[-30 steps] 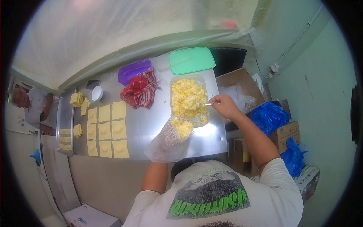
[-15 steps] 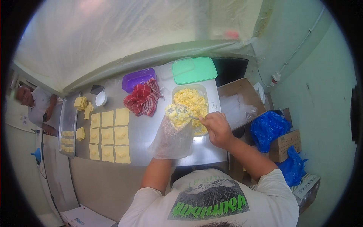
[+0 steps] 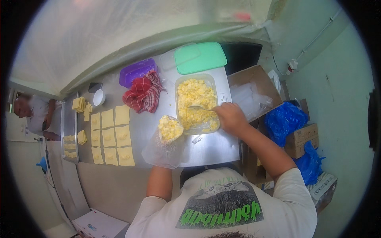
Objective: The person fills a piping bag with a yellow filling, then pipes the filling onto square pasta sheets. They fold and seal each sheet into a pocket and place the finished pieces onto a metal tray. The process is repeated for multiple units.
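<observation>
My right hand (image 3: 232,118) grips the handle of a metal spoon (image 3: 200,107), whose bowl rests in the chopped yellow-and-white filling (image 3: 196,93). This filling, which looks like egg, lies in a clear rectangular tub (image 3: 216,85). Just left of the tub, my left hand (image 3: 163,144) holds up a clear plastic bag (image 3: 170,156). The bag is draped over that hand, so its fingers are mostly hidden. A heap of the same filling (image 3: 170,127) sits in the bag's mouth. Farther left lie rows of pale dough squares (image 3: 108,137), some with small mounds on them.
Behind the tub are a green lid (image 3: 206,57), a purple container (image 3: 137,71) and a red checked cloth (image 3: 143,95). A white bowl (image 3: 99,97) and metal tray (image 3: 69,123) stand left. Cardboard boxes (image 3: 303,141) and blue bags (image 3: 285,121) are right. Another person (image 3: 39,113) stands far left.
The spoon has moved from the bag's mouth back right into the tub's filling. My left hand and the bag have shifted left and lower. The view has moved slightly.
</observation>
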Demonstrator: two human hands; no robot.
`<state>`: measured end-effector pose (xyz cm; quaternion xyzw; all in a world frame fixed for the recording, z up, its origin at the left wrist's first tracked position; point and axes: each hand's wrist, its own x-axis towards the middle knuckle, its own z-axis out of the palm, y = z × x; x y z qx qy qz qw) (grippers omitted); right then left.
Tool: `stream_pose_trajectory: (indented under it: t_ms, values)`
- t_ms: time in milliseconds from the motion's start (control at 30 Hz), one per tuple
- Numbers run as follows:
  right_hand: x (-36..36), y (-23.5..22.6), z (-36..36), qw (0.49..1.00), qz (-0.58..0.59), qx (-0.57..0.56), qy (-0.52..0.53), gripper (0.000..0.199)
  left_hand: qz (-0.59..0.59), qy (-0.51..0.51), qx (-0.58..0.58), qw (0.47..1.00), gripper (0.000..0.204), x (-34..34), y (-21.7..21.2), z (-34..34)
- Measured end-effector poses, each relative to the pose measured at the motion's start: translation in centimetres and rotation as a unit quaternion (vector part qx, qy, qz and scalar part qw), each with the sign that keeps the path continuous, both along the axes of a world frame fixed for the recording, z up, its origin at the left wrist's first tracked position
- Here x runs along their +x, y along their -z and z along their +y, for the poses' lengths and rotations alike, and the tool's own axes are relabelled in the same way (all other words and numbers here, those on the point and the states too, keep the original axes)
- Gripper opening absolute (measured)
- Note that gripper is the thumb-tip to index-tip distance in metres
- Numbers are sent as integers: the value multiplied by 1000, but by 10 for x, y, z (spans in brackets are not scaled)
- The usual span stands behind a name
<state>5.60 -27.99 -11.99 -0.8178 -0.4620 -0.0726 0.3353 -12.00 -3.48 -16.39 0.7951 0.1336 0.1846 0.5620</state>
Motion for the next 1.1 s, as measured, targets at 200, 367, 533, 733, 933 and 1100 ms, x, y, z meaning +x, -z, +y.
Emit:
stream_pose_trajectory:
  t_ms: [200,367,533,733,933,1100]
  values:
    - [-16,25,50,988,-33,-134,-67,12,32,-17,-156,987,51,-4,24,-20]
    - [-21,17,12,986,-9,-146,-85,26,-32,-22,-605,795,52,-6,22,-20]
    - [-7,-25,-11,988,-15,-152,-4,20,-71,8,-531,844,43,-16,56,-9]
    - [-36,-2,-11,969,77,-232,22,19,-56,-8,-516,855,43,-7,43,-17]
    - [-48,-5,32,940,229,-249,49,28,45,16,-79,996,46,-11,59,-14]
    - [-28,7,54,920,322,-222,21,26,-88,-16,-611,787,45,-13,58,-15]
